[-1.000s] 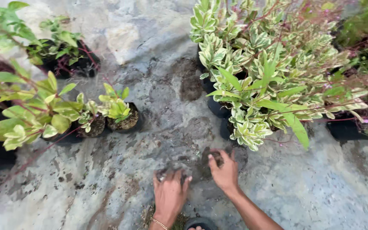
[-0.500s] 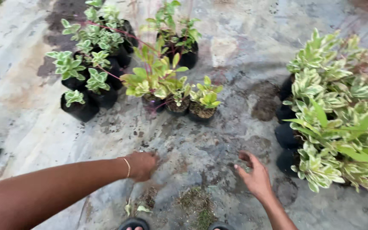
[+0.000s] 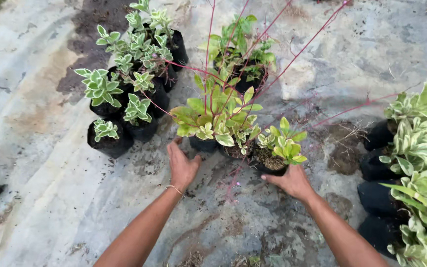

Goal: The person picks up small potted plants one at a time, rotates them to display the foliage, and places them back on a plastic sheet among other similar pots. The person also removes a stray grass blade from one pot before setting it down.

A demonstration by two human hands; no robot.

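My left hand (image 3: 181,165) lies flat against the left side of a black pot (image 3: 202,145) that holds a yellow-green leafy plant (image 3: 217,118) with long red stems. Its fingers are spread, and a thin bracelet sits on the wrist. My right hand (image 3: 291,181) touches the lower right side of a smaller black pot (image 3: 268,167) with a small green and yellow plant (image 3: 283,143). Its fingertips rest at the pot's base. Neither hand has lifted anything. Both pots stand on the grey stained ground sheet (image 3: 40,163).
A cluster of black pots with green-white variegated plants (image 3: 124,84) stands at the back left. Another potted plant (image 3: 243,54) is behind the middle pots. Several black pots with large variegated plants (image 3: 416,163) line the right edge. Loose soil patches (image 3: 344,153) dot the sheet.
The view has moved closer to the middle pots. Both hands have left the ground and reached forward, and each now touches a pot in the middle group.
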